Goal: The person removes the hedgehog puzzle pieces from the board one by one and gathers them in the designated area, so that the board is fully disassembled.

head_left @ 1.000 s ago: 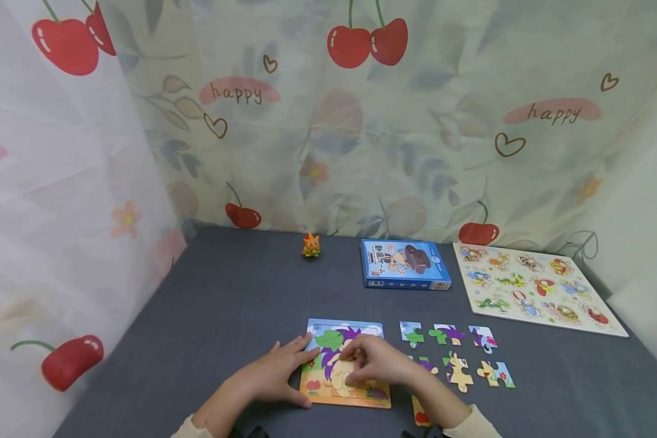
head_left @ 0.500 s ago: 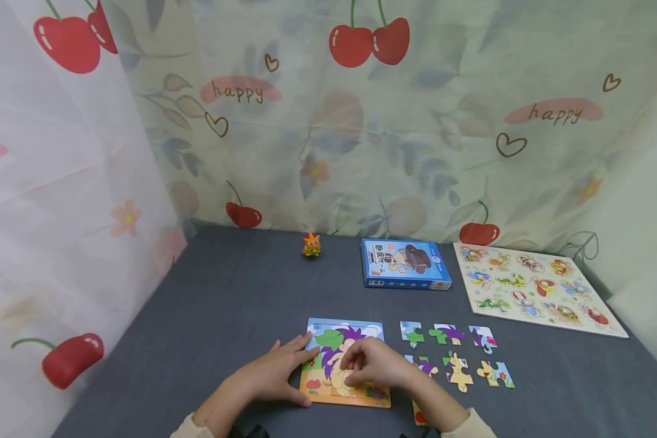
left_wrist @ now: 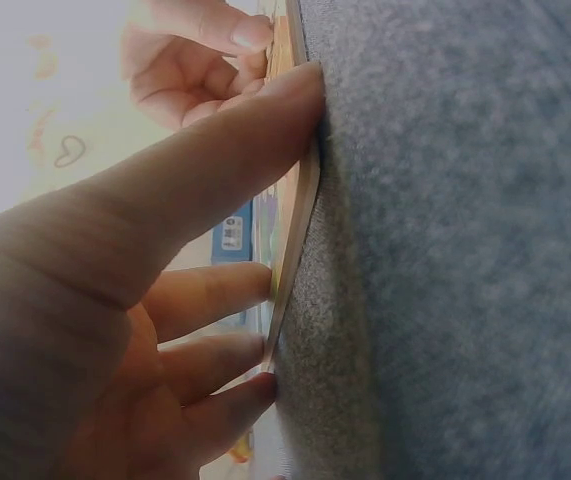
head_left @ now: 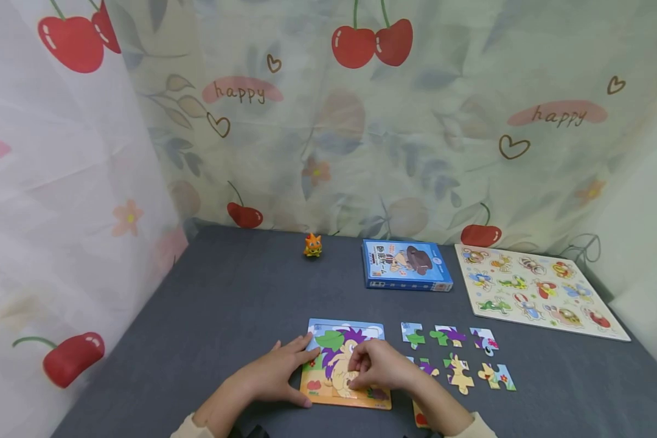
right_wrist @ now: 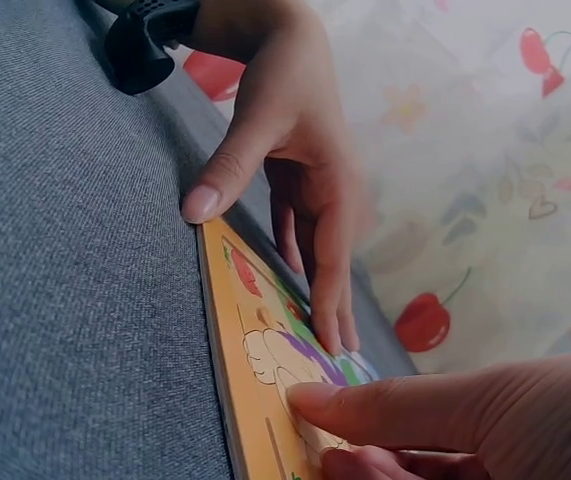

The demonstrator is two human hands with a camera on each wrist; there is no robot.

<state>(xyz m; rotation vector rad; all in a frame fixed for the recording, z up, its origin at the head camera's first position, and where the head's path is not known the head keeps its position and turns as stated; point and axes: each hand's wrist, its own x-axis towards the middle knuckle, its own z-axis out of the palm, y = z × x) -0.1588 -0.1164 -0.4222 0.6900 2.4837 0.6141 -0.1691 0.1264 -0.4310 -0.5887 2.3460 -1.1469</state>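
Observation:
A cartoon picture board (head_left: 347, 403) with a purple-haired figure lies flat on the dark table. My left hand (head_left: 271, 374) rests along its left side, fingers straight and spread on the surface, thumb at the lower left corner. Over the middle of the board, my right hand (head_left: 383, 364) has curled fingers and pinches a tan jigsaw piece (right_wrist: 262, 357) flat against the picture; its thumb (right_wrist: 310, 394) touches the tan part. The fingers hide most of that piece. Loose jigsaw pieces (head_left: 460, 372) lie in rows right of the board, some partly covered by the right forearm.
Behind stand a small orange toy figure (head_left: 313, 245) and a blue box (head_left: 407, 265). A pale board with insect pictures (head_left: 542, 292) lies at the back right. Cherry-printed cloth (head_left: 285, 182) hangs behind and at the sides of the table.
My right hand has shifted slightly to the right over the board, its fingers still curled. The left hand stays on the board's left side. The loose pieces keep their places.

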